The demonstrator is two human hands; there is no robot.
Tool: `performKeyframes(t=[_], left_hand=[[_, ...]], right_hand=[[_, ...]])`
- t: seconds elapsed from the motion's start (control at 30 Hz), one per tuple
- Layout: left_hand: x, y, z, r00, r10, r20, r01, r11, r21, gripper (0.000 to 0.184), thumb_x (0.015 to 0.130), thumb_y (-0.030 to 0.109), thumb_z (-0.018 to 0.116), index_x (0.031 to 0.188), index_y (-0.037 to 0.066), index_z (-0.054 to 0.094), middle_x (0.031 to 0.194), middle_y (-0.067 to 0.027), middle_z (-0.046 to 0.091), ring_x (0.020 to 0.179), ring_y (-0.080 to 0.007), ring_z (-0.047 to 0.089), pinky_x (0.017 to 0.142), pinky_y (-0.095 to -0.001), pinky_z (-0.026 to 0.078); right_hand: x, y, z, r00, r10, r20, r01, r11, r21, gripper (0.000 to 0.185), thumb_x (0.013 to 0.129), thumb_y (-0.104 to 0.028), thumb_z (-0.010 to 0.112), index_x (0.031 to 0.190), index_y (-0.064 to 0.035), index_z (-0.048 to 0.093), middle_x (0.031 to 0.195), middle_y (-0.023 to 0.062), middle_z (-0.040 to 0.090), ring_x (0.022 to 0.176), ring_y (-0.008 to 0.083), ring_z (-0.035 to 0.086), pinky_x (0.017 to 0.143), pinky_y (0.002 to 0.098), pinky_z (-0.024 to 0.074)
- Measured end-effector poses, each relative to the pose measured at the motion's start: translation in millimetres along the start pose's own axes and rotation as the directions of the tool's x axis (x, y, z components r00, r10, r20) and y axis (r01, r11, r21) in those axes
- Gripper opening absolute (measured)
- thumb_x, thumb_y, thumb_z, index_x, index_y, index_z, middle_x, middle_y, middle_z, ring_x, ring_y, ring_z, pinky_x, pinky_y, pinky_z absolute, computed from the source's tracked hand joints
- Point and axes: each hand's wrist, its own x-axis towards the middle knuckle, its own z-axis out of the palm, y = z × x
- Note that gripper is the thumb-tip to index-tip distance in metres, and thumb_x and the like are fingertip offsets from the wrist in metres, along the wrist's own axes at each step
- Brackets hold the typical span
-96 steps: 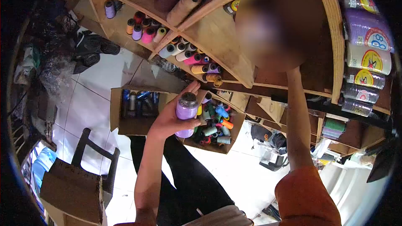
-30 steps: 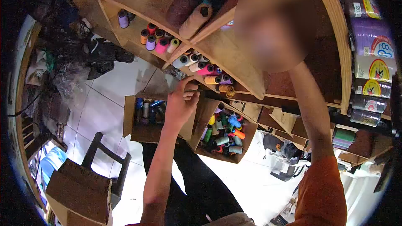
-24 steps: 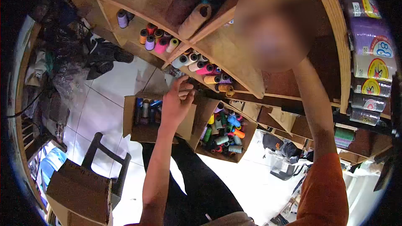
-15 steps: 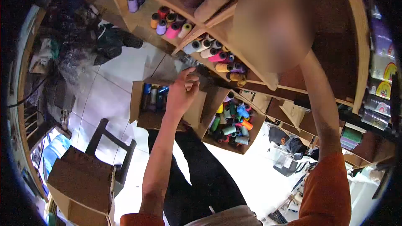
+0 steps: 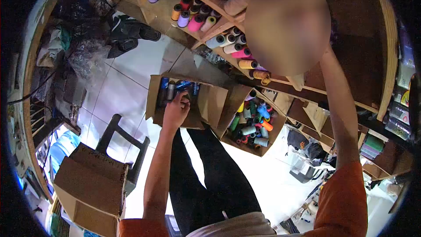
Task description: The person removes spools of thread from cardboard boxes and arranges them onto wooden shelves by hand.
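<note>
My left hand (image 5: 176,109) is over the near edge of an open cardboard box (image 5: 210,105). Its fingers are loosely bent and apart, with nothing visible in them. Just beyond the fingertips, dark and blue thread spools (image 5: 171,90) stand or lie inside that box. My right forearm (image 5: 340,105) reaches up to the wooden shelf (image 5: 346,61). A round blurred patch covers my right hand, so its fingers and anything in them are hidden.
Several thread cones (image 5: 198,21) stand in the shelf compartments. A second cardboard box (image 5: 250,149) holds mixed coloured spools. At lower left are another cardboard box (image 5: 90,180) and a dark chair frame (image 5: 127,138). Black sandals (image 5: 131,39) lie on the tiled floor.
My left hand has gone down and slightly left, from above the box to its opening. The view has shifted, moving the shelf and boxes right in the picture. My right arm stays raised.
</note>
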Motion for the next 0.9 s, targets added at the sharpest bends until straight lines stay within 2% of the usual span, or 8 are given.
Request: performKeyframes(t=[0.07, 0.2, 0.3, 0.47, 0.57, 0.67, 0.7, 0.9], left_hand=[[5, 0, -6, 1.000, -0.018, 0.001, 0.018, 1.000, 0.025, 0.033, 0.079, 0.009, 0.058, 0.111, 0.006, 0.050, 0.084, -0.0115, 0.065, 0.077, -0.0255, 0.065, 0.066, -0.0364, 0.051], [18, -5, -9, 0.997, -0.054, 0.050, 0.048, 0.992, 0.115, 0.025, 0.080, 0.014, 0.057, 0.102, 0.004, 0.053, 0.083, -0.0160, 0.063, 0.079, -0.0319, 0.063, 0.068, -0.0407, 0.050], [19, -50, -10, 0.995, -0.057, 0.079, 0.034, 0.963, 0.268, 0.023, 0.081, 0.020, 0.055, 0.096, 0.003, 0.055, 0.084, -0.0182, 0.063, 0.080, -0.0360, 0.061, 0.070, -0.0430, 0.049], [20, -134, -1, 0.989, -0.122, 0.084, 0.068, 0.876, 0.477, 0.028, 0.078, 0.026, 0.052, 0.091, 0.003, 0.060, 0.095, -0.0217, 0.061, 0.088, -0.0397, 0.058, 0.078, -0.0470, 0.047], [27, -143, -1, 0.985, -0.168, 0.026, 0.133, 0.855, 0.502, 0.029, 0.076, 0.024, 0.053, 0.095, 0.003, 0.060, 0.098, -0.0219, 0.061, 0.091, -0.0402, 0.058, 0.081, -0.0466, 0.047], [44, -220, 29, 0.973, -0.224, -0.061, 0.226, 0.863, 0.452, 0.029, 0.076, 0.019, 0.053, 0.100, 0.004, 0.060, 0.101, -0.0223, 0.060, 0.095, -0.0396, 0.057, 0.082, -0.0463, 0.047], [56, -245, 37, 0.972, -0.220, -0.086, 0.235, 0.860, 0.453, 0.030, 0.075, 0.018, 0.054, 0.101, 0.004, 0.060, 0.102, -0.0225, 0.059, 0.097, -0.0390, 0.057, 0.082, -0.0460, 0.047], [99, -309, 80, 0.958, -0.267, 0.109, 0.121, 0.716, 0.688, 0.036, 0.074, 0.015, 0.058, 0.107, 0.001, 0.056, 0.106, -0.0238, 0.058, 0.102, -0.0340, 0.058, 0.083, -0.0434, 0.048]], right_hand=[[-3, -18, -7, 0.978, 0.193, 0.084, -0.201, 0.975, 0.099, 0.053, 0.068, -0.032, 0.075, 0.102, 0.0030, 0.053, 0.091, 0.0219, 0.062, 0.088, 0.0354, 0.061, 0.069, 0.0405, 0.0489], [-3, 39, 19, 0.946, -0.236, -0.223, 0.228, 0.972, -0.063, 0.060, 0.070, -0.036, 0.075, 0.108, 0.0042, 0.051, 0.090, 0.0204, 0.061, 0.071, 0.0289, 0.063, 0.065, 0.0374, 0.0497], [-13, 8, 19, 0.981, 0.196, -0.015, -0.169, 0.879, 0.446, 0.056, 0.074, -0.033, 0.073, 0.104, 0.0077, 0.051, 0.091, 0.0165, 0.062, 0.064, 0.0222, 0.061, 0.066, 0.0351, 0.0490], [-61, -40, 1, 0.939, -0.067, -0.337, 0.045, 0.996, -0.075, 0.037, 0.077, -0.020, 0.071, 0.099, 0.0031, 0.052, 0.095, 0.0097, 0.059, 0.079, 0.0183, 0.059, 0.068, 0.0291, 0.0483], [-153, -79, 37, 0.963, 0.264, 0.051, -0.249, 0.804, 0.540, 0.018, 0.083, -0.007, 0.061, 0.098, -0.0025, 0.053, 0.092, 0.0058, 0.058, 0.077, 0.0116, 0.056, 0.066, 0.0253, 0.0473], [-256, -131, 149, 0.672, 0.148, 0.725, -0.684, 0.498, 0.533, 0.022, 0.077, -0.009, 0.066, 0.095, -0.0037, 0.054, 0.084, 0.0067, 0.058, 0.081, 0.0176, 0.058, 0.073, 0.0305, 0.0486], [-301, -129, 213, 0.762, -0.032, 0.647, -0.472, 0.656, 0.589, 0.029, 0.076, -0.014, 0.068, 0.099, -0.0038, 0.054, 0.091, 0.0127, 0.060, 0.084, 0.0259, 0.060, 0.080, 0.0339, 0.0475], [-418, -152, 480, 0.495, 0.073, 0.866, -0.554, 0.794, 0.250, 0.046, 0.079, -0.019, 0.062, 0.119, -0.0027, 0.047, 0.112, 0.0183, 0.054, 0.100, 0.0308, 0.054, 0.088, 0.0389, 0.0433]])
